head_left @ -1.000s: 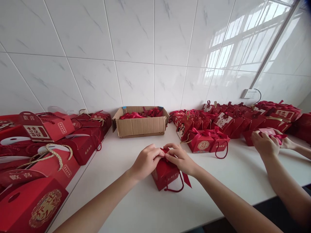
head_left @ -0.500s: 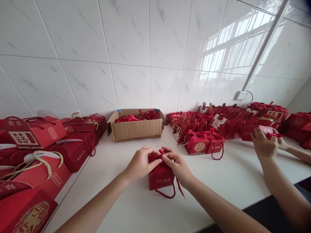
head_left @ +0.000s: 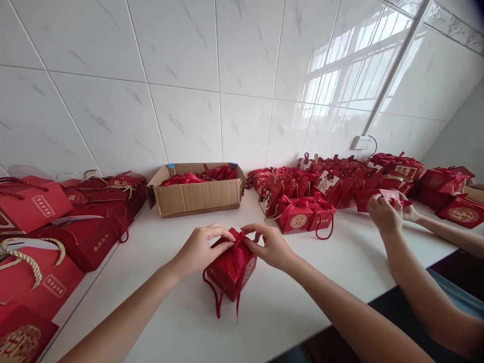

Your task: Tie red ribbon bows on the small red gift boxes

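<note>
In front of me on the white table (head_left: 170, 312) stands a small red gift box (head_left: 221, 277), turned so one edge faces me. A red ribbon (head_left: 239, 254) is tied in a bow on its top, with a tail hanging down the front. My left hand (head_left: 206, 247) pinches the bow's left loop between thumb and fingers. On the other side my right hand (head_left: 270, 246) pinches the right loop. A dark red cord handle (head_left: 215, 297) droops from the box's left side. Fingertips partly cover the loops.
An open cardboard box (head_left: 200, 198) of red ribbons sits by the tiled wall. Larger red boxes (head_left: 91, 232) line the left. Finished-looking boxes with bows (head_left: 298, 214) and many small red boxes fill the back right. Another person's hands (head_left: 389, 214) hold a red box at right.
The gift box has been turned, so its corner now faces me and its cord handle has swung to the left. The bow now shows between my hands. My view has shifted right.
</note>
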The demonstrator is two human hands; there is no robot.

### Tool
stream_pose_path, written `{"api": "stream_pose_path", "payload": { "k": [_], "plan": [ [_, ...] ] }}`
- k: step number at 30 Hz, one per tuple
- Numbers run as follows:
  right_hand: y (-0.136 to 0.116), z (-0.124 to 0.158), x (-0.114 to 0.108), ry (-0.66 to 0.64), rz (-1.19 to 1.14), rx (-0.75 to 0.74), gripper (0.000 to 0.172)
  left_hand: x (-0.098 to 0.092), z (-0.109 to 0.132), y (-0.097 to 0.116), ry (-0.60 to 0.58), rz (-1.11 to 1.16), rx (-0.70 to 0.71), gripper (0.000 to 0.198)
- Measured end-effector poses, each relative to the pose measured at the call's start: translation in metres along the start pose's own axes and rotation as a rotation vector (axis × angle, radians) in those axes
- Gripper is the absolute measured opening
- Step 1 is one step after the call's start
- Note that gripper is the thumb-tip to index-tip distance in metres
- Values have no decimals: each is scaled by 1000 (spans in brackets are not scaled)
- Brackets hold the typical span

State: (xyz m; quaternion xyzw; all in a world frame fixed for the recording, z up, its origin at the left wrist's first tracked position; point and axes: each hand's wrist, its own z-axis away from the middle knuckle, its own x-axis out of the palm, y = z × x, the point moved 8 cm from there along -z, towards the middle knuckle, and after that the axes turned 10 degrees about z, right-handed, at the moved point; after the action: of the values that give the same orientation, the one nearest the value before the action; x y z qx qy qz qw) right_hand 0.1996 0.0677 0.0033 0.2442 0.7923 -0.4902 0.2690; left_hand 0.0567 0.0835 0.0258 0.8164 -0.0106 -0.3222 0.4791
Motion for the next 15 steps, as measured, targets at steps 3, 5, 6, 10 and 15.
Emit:
{"api": "stream_pose_path", "payload": {
  "k": [3,5,6,10,15],
  "plan": [
    [-10,1,-7,51,110,-71,22,0,1,1,-20,7,-15,16],
    [-19,4,-13,47,179,-108,27,-2,1,2,-18,-4,-21,16],
    [-23,5,-15,21,197,-113,30,-2,1,3,-15,-10,-20,16],
    [-26,3,-20,-137,139,-15,33,-2,2,9,-30,-19,3,17],
    [-19,-4,-27,-188,99,28,28,-1,3,14,-51,-18,13,15]
  ]
}}
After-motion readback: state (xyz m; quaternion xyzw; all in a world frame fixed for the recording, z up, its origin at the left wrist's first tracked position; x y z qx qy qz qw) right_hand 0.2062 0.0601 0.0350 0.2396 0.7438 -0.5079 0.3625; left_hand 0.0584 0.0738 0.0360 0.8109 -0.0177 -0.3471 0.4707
